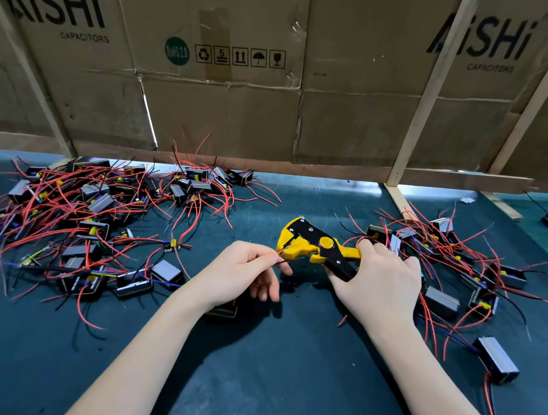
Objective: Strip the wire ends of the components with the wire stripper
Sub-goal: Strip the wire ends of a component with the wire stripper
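Head view: left fingers (268, 254) pinch thin wires (280, 254); right hand (382, 282) grips yellow plastic stripper (316, 245).

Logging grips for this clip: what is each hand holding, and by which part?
The right hand grips the wire stripper by its handles. The left hand pinches red and black wires near their ends, at the stripper's head.

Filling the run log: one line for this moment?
left hand: pinches wires | right hand: grips wire stripper | wire ends at stripper's mouth
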